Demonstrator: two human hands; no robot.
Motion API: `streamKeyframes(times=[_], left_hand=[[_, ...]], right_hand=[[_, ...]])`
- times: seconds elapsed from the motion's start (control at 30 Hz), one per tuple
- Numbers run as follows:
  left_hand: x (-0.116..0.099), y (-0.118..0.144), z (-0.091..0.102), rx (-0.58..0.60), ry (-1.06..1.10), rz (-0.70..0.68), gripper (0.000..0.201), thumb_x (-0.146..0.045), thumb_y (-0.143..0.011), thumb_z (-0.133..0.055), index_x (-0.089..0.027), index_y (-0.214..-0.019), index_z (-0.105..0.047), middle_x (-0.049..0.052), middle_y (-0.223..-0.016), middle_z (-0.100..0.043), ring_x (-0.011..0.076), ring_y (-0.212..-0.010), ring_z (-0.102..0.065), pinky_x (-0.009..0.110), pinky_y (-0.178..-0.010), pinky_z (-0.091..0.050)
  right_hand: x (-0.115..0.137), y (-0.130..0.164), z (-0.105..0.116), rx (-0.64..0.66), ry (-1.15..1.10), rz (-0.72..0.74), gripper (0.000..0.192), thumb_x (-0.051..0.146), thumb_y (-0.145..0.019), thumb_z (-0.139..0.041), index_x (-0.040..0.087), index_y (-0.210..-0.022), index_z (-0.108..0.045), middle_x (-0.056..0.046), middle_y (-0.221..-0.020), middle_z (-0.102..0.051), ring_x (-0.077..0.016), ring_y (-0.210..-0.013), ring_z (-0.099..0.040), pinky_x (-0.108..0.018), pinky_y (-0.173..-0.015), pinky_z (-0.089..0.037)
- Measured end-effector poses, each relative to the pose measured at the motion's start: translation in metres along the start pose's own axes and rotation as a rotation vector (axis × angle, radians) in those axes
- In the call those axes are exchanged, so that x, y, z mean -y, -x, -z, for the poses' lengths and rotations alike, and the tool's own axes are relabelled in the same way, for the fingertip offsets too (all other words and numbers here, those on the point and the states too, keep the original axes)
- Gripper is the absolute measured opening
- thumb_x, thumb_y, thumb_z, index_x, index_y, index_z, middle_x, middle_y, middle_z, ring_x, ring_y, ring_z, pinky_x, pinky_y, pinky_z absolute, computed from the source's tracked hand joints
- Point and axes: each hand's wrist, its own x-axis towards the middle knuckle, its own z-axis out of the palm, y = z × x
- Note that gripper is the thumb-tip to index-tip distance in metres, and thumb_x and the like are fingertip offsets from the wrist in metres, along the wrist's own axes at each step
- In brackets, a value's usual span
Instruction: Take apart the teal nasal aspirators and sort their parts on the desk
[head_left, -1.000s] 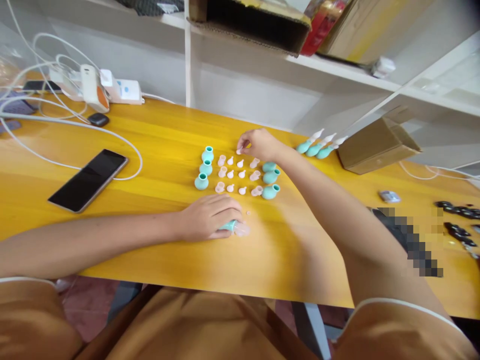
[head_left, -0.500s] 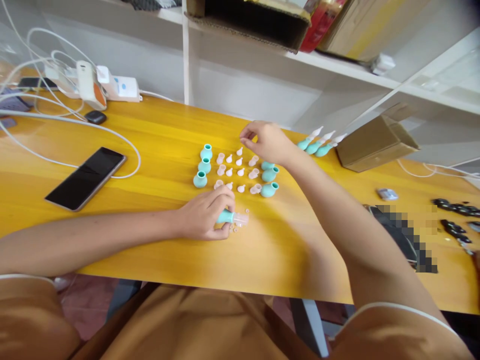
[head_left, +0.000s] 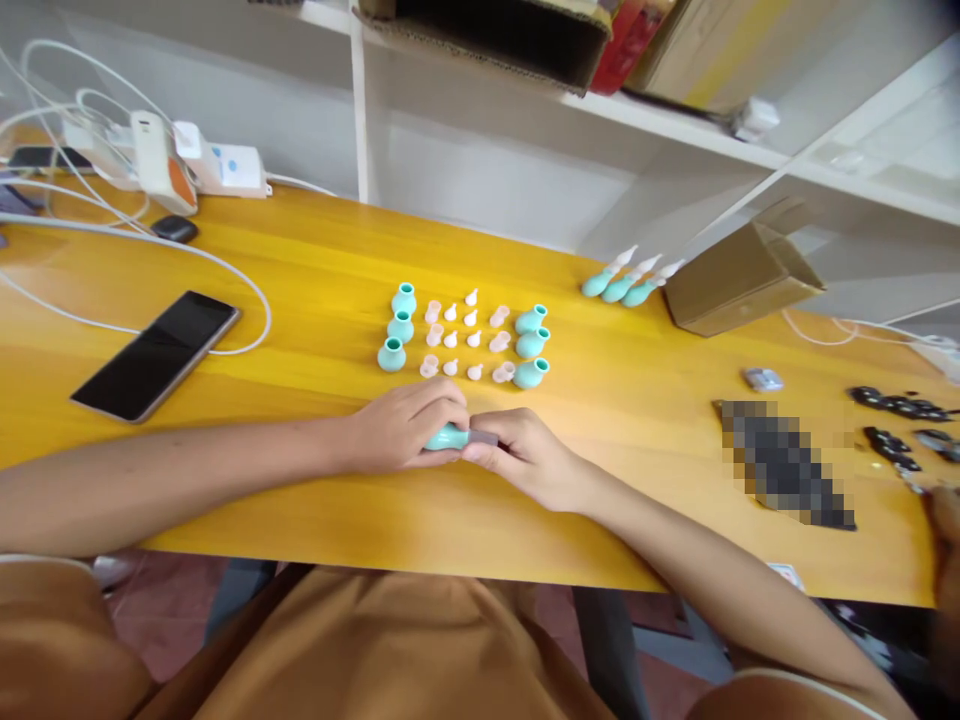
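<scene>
Left hand (head_left: 401,430) grips a teal rubber bulb (head_left: 444,437) while right hand (head_left: 525,455) pinches its translucent tip (head_left: 482,438); misalignment could pop it loose.

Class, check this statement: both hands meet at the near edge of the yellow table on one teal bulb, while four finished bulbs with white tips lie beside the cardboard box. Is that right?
Not quite. The head view shows three finished bulbs with white tips beside the cardboard box, not four. The rest holds: the left hand and right hand meet on one teal bulb near the front edge of the yellow table.
</scene>
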Motion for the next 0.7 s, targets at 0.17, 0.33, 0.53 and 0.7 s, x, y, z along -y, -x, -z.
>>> streamKeyframes(times=[0.17,0.33,0.53,0.7], left_hand=[[-0.004,0.0,0.004,0.046,0.217,-0.07,0.02,-0.037,-0.114,-0.065,-0.021,-0.122,-0.056,0.009,-0.111,-0.072,0.0186,-0.097,-0.072,0.03,-0.084,-0.063],[-0.017,0.002,-0.001,-0.024,0.403,-0.078,0.027,-0.03,-0.107,-0.076,-0.028,-0.124,-0.055,0.004,-0.104,-0.071,0.0189,-0.092,-0.073,0.03,-0.079,-0.063],[-0.034,-0.01,0.0,-0.337,0.622,0.188,0.019,-0.042,-0.115,-0.063,-0.026,-0.12,-0.055,0.003,-0.1,-0.064,0.0154,-0.084,-0.064,0.03,-0.076,-0.059],[-0.033,-0.01,0.001,-0.279,0.576,0.106,0.02,-0.04,-0.112,-0.067,-0.024,-0.114,-0.054,0.005,-0.1,-0.065,0.017,-0.09,-0.064,0.033,-0.085,-0.06]], right_hand=[[-0.004,-0.007,-0.002,0.065,-0.195,0.181,0.059,0.065,-0.112,-0.061,0.018,-0.078,-0.064,0.004,-0.068,-0.053,-0.0105,-0.061,-0.046,-0.025,-0.059,-0.035],[-0.004,-0.014,-0.007,0.168,-0.276,0.272,0.069,0.08,-0.105,-0.061,0.02,-0.071,-0.06,0.003,-0.063,-0.052,-0.0114,-0.057,-0.045,-0.027,-0.06,-0.038],[0.003,-0.022,-0.007,0.087,-0.368,0.187,0.075,0.094,-0.098,-0.054,0.026,-0.067,-0.045,0.004,-0.056,-0.042,-0.0137,-0.048,-0.033,-0.032,-0.05,-0.03],[0.024,-0.05,0.068,-0.281,-0.107,0.19,0.077,0.094,-0.1,-0.048,0.028,-0.064,-0.029,0.004,-0.059,-0.026,-0.0157,-0.052,-0.024,-0.035,-0.052,-0.027]])
